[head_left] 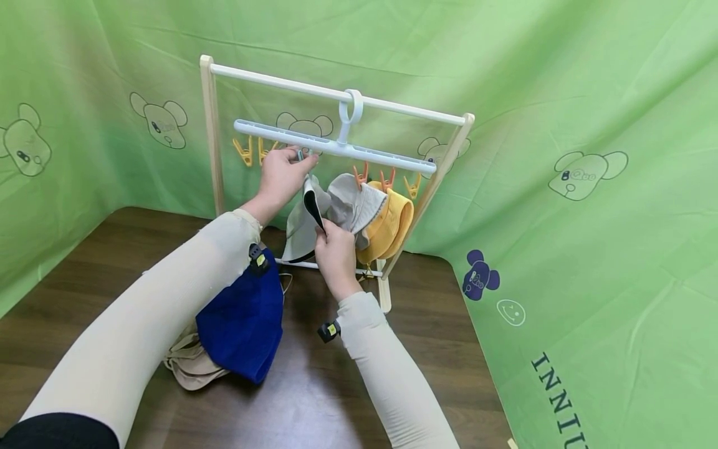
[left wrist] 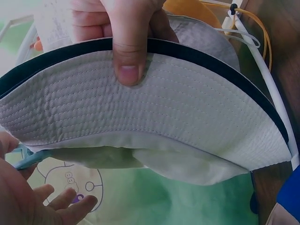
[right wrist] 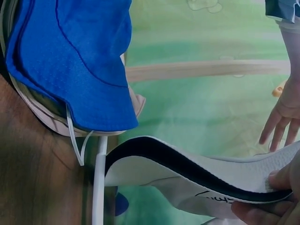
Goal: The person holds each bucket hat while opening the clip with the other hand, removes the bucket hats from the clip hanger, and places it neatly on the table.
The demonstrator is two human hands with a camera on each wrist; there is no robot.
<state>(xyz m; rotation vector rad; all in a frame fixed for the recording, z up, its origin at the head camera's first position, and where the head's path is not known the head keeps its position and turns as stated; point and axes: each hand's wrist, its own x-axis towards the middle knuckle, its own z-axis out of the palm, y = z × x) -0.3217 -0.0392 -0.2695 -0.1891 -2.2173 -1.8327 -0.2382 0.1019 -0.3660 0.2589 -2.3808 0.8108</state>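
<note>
A pale grey-white bucket hat (head_left: 301, 226) with a black band along its brim edge hangs below the white hanger bar (head_left: 331, 146). My left hand (head_left: 282, 176) pinches a light blue clothespin (left wrist: 31, 160) at one end of the hat, just under the bar. Lower down, my right hand (head_left: 336, 251) pinches the brim, its thumb (left wrist: 129, 61) pressed flat on the stitched side. Right beside it hang a grey hat (head_left: 354, 202) in orange clothespins (head_left: 361, 176) and a yellow hat (head_left: 395, 224).
The hanger hooks over the top rail of a wooden rack (head_left: 210, 137). Yellow clothespins (head_left: 243, 151) dangle at both ends of the bar. Blue (head_left: 241, 324) and beige hats (head_left: 193, 362) lie stacked on the brown table (head_left: 314, 405). Green printed cloth (head_left: 561, 93) surrounds everything.
</note>
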